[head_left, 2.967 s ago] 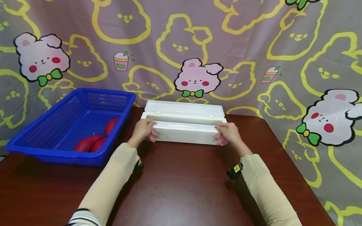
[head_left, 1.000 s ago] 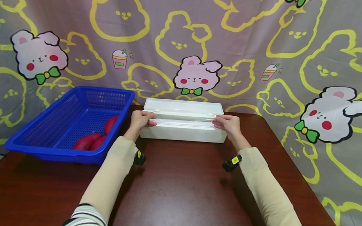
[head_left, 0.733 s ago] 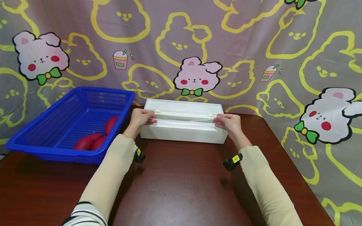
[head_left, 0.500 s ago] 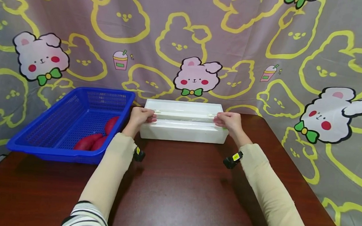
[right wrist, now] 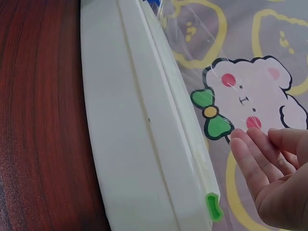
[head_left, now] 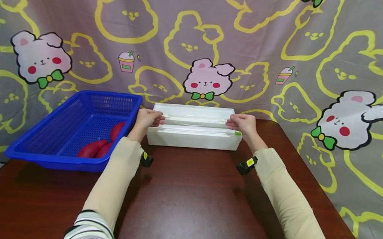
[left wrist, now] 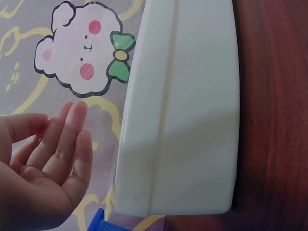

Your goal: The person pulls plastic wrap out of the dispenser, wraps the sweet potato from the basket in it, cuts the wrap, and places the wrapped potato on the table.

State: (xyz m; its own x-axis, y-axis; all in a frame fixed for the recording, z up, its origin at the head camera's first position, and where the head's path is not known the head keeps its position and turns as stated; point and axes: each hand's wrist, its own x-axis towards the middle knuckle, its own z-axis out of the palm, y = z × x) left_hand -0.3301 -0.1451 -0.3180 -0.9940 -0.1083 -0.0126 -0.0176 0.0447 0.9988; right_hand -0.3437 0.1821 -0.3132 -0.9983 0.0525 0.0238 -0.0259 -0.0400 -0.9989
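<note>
A long white cling film dispenser (head_left: 193, 140) lies across the far middle of the table, its lid (head_left: 193, 111) raised behind. Clear cling film (right wrist: 185, 29) stretches up from it between my two hands. My left hand (head_left: 147, 119) pinches the film's left corner between thumb and forefinger, above the box's left end. At the right end, my right hand (head_left: 244, 125) pinches the other corner the same way. Both hands are apart from the box in the wrist views. A green slide cutter (right wrist: 213, 207) shows at the dispenser's right end. The film roll inside is hidden.
To the left stands a blue plastic basket (head_left: 53, 159) holding several red sweet-potato-like items (head_left: 92, 149). The brown wooden table (head_left: 185, 201) spreads in front of the box. A patterned curtain (head_left: 258, 38) hangs close behind.
Both hands have risen from the dispenser's front edge, drawing the cling film upward. The green cutter at the right end has come into plain sight. The basket has not moved.
</note>
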